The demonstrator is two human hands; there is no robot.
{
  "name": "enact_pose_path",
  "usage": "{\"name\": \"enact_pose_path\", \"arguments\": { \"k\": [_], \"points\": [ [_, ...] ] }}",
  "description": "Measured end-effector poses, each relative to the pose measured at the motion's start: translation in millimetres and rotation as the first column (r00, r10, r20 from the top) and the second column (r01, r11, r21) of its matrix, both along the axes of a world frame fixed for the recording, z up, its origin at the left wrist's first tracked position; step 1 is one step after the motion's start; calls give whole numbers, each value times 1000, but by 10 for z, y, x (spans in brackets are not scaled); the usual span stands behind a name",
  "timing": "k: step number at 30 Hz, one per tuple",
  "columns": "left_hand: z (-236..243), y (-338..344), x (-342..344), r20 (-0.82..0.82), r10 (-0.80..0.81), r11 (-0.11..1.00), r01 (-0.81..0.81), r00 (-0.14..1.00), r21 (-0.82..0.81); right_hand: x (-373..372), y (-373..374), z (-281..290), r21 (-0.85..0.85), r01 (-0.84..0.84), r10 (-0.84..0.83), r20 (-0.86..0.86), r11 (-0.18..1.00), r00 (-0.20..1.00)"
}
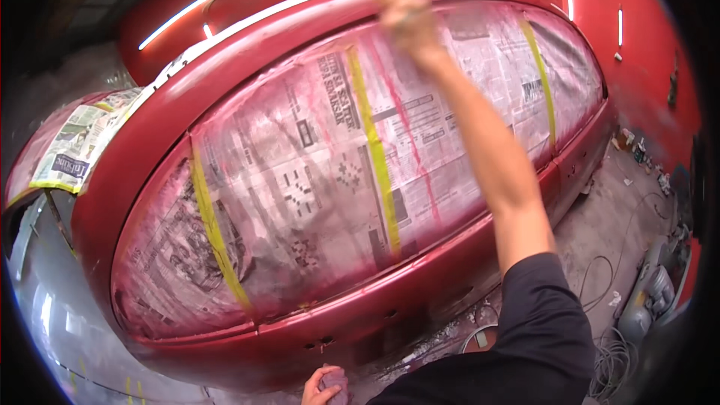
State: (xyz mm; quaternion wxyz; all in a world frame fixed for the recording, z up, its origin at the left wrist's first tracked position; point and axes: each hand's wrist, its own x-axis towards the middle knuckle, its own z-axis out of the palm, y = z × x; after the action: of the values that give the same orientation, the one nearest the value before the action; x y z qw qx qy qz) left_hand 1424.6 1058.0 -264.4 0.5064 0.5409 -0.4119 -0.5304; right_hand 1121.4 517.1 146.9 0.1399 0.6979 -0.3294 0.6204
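Your right hand (409, 24) is raised at the upper edge of the red car (161, 124), in front of the roof side above the windows; it is blurred, so I cannot tell whether its fingers are spread or closed, or whether it touches the paint. Your left hand (318, 385) is low, just below the car's lower side, its fingers curled around a dull purplish wad (335, 384). The car spans most of your view, its side windows covered with paint-stained newspaper (289, 180) crossed by yellow tape (373, 154). Beyond stands a red wall (600, 82) with lit tubes (176, 21). On the floor (592, 236) at right lies a coiled hose (613, 366).
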Motion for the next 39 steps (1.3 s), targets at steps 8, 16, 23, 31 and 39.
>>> {"name": "enact_pose_path", "arguments": {
  "k": [8,16,23,31,39],
  "points": [
    [142,-145,16,49,-41,998,38,998,50,-1010,-650,-114,-452,296,-359,-58,842,932],
    [591,-352,-247,92,-60,998,60,994,4,-88,-117,-316,-357,263,-309,-77,896,948],
    [1486,-871,-538,517,16,961,130,856,-245,-1487,-93,390,270,162,-141,-96,949,985],
    [3453,-2785,-1688,668,362,462,497,650,-735,-1662,2033,-2374,48,-577,542,285,816,791],
    [5480,-5518,-3844,604,696,295,612,388,-734,-2428,3818,-4332,773,-430,-89,525,467,847]
  ]
}}
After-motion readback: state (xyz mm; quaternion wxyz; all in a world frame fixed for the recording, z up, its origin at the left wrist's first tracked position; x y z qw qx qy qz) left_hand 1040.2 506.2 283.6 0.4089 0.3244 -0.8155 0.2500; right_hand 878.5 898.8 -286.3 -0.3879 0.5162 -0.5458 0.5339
